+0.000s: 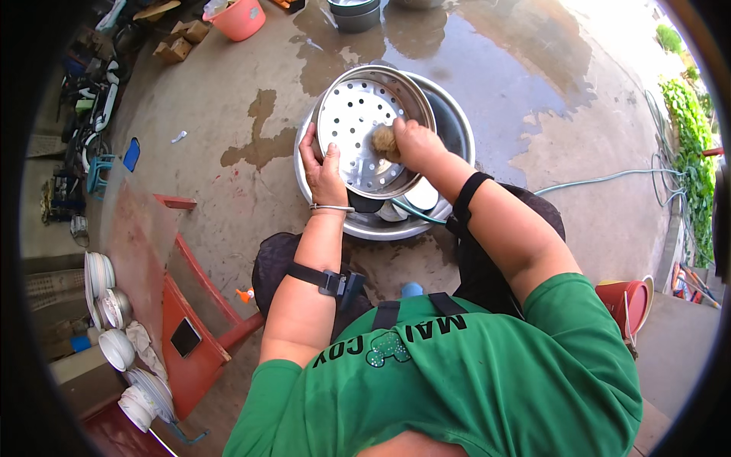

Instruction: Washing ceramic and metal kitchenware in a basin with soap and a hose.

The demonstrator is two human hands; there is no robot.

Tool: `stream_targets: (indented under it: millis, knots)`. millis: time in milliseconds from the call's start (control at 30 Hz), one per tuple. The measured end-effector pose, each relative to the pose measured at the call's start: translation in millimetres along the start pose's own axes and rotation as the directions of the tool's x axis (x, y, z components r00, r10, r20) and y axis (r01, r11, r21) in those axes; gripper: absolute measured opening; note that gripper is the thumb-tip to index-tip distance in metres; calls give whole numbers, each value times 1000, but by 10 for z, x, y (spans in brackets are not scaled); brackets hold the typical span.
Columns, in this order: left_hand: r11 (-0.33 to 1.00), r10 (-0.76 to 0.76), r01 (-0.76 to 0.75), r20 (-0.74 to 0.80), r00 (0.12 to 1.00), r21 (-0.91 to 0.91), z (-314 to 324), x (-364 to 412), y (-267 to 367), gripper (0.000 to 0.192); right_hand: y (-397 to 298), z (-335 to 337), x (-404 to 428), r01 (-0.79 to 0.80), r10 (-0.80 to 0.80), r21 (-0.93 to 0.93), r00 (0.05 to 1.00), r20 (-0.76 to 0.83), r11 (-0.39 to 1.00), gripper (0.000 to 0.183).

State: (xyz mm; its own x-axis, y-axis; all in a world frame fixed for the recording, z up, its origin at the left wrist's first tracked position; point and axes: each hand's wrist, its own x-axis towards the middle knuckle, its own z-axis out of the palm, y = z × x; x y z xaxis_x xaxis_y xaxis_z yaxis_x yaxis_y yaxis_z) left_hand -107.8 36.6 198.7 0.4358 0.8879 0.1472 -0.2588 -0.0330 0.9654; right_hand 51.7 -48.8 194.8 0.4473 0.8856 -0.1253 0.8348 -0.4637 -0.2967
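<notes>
A round metal steamer tray [349,105] with a perforated bottom is tilted over a large metal basin [464,114]. My left hand [328,177] grips its near left rim, thumb inside and fingers along the outer wall. In my right hand [420,145] is a brown scrubbing pad [385,140], pressed against the inside of the tray towards its right side. Below the tray, partly hidden by it, a green hose [420,214] runs into the basin, beside a white round thing [422,195] and other items I cannot make out.
Wet patches spread over the concrete floor beyond the basin. The hose [599,178] trails off to the right. At the left stands a red table [191,371] with a phone [185,337] and stacked bowls [117,349] near it. A pink bucket [243,21] and dark pots [355,17] stand farther off.
</notes>
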Motion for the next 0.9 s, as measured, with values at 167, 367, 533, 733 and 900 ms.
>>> stream_targets:
  millis: [167,367,533,733,900]
  knots:
    - [999,-35,36,74,997,-7,66,-77,76,48,-66,-249,191,-14,68,226,970,-234,974,47]
    - [972,-174,175,16,985,-160,-29,-9,-68,42,-597,48,-237,516,-512,172,856,-70,839,25]
    - [993,-75,78,27,997,-90,-83,49,-33,44,-6,-108,-22,318,-290,-133,937,194,939,28]
    - [988,-126,133,80,989,-84,75,-84,-35,47,-139,-90,84,27,58,312,964,-260,950,31]
    - [973,-204,206,29,978,-103,2,-44,-185,44,-482,114,-228,481,-438,275,876,-203,833,36]
